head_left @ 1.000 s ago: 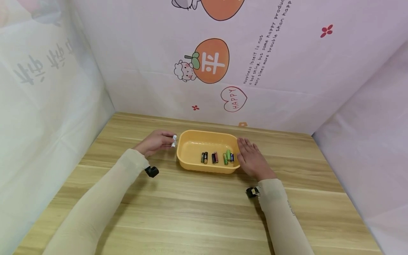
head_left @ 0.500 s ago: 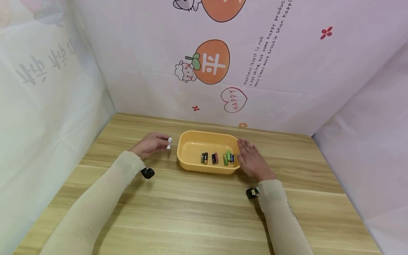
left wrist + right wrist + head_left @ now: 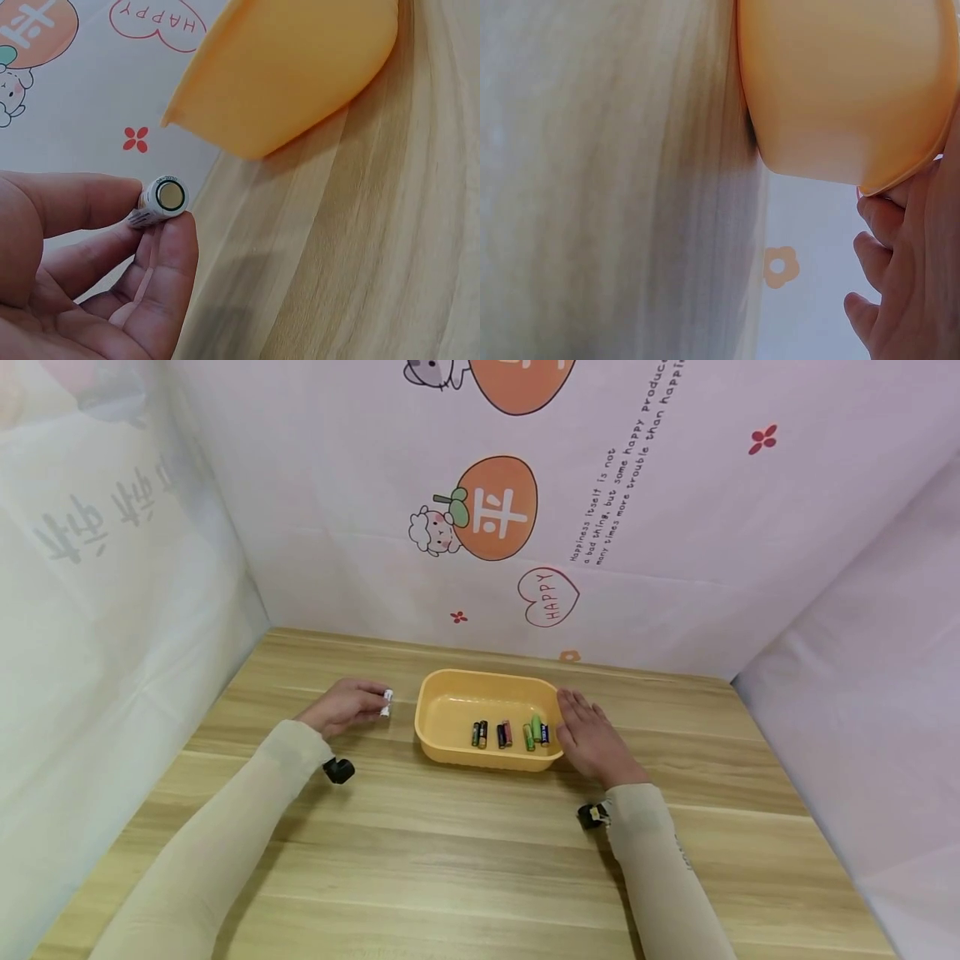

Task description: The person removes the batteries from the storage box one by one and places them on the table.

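My left hand [image 3: 347, 703] pinches a white battery [image 3: 386, 702] between thumb and fingers, to the left of the yellow plastic basin [image 3: 429, 743]. In the left wrist view, one flat round end of the white battery [image 3: 166, 199] faces the camera. My right hand [image 3: 596, 739] rests on the basin's right rim with its fingers extended. Inside the basin lie a dark pair of batteries [image 3: 483, 733], a black and a red battery [image 3: 507, 732], and a group at the right with green batteries [image 3: 529, 737] and a dark blue battery [image 3: 545, 735].
Everything stands on a wood-grain table [image 3: 450, 860]. A pale printed sheet [image 3: 337, 527] hangs behind its back edge, and white sheets rise at both sides. Small black cameras [image 3: 340, 770] sit at both wrists.
My left hand has drawn leftward and slightly toward me with the white battery, away from the basin. The right hand and the basin have stayed in place.
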Motion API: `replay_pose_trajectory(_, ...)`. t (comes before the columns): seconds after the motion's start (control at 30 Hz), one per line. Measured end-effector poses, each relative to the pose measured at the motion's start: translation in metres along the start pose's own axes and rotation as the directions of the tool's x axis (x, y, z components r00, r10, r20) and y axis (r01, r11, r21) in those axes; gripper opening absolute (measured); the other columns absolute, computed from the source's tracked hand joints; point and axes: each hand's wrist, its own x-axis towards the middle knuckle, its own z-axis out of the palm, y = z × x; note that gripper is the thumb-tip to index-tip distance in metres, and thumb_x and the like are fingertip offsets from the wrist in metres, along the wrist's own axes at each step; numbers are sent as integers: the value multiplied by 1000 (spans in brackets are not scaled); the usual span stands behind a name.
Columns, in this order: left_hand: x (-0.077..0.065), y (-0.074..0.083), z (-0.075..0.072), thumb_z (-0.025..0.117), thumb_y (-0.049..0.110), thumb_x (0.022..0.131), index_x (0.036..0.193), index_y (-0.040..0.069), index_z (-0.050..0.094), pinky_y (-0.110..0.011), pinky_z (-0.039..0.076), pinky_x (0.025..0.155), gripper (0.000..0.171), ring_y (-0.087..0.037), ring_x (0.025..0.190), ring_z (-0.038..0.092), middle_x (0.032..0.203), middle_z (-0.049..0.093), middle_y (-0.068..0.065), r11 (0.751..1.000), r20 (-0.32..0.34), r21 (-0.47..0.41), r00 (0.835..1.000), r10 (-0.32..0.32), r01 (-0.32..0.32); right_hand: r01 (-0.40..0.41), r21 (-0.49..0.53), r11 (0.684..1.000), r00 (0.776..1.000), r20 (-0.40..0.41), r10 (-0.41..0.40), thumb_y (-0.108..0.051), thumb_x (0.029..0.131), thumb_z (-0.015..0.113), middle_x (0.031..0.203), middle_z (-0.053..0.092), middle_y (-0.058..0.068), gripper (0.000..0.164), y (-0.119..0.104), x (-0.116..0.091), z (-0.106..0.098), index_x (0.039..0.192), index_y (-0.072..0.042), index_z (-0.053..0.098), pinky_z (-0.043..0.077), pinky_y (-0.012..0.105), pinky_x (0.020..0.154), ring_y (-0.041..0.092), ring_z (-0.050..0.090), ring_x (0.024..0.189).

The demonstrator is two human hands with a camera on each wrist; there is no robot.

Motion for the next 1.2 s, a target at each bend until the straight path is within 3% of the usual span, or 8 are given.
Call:
replay_pose_trajectory(0.27, 1, -2, 0, 57, 2, 97, 136, -11, 46, -36, 51, 94, 42, -18, 96, 63, 132, 50, -26, 1000, -31, 10, 999, -19, 20, 11, 6, 1000, 1000, -14, -11, -30, 107, 27, 161, 11, 9, 57, 2, -1, 1, 156, -7, 10, 7, 51, 118, 27, 6, 147)
replay_pose_trajectory(0.57, -3, -2, -2, 57, 2, 97, 136, -10, 47, -35, 53, 91, 42, -28, 106, 61, 132, 51, -27, 998, -35, 46, 998, -43, 44, 1, 12, 1000, 1000, -8, -1, -30, 107, 26, 161, 10, 8, 56, 0, -1, -1, 156, -7, 10, 7, 49, 118, 25, 6, 147)
replay_pose_trajectory(0.83, -2, -8, -4, 59, 0, 95, 132, -11, 51, -34, 56, 84, 40, -25, 97, 65, 124, 56, -27, 987, -79, 151, 996, -49, 61, 7, 21, 1000, 1000, -9, -7, -29, 107, 26, 161, 11, 11, 57, -2, -2, -1, 156, -5, 10, 9, 51, 118, 28, 7, 147)
replay_pose_trajectory(1.2, 0, -11, -3, 60, 1, 93, 129, -12, 54, -32, 57, 80, 38, -26, 97, 64, 120, 58, -25, 957, -109, 285, 994, -21, 52, 8, 31, 999, 1000, -13, -8, -28, 107, 27, 161, 11, 10, 56, -1, -2, -1, 155, -5, 11, 11, 49, 118, 27, 8, 147)
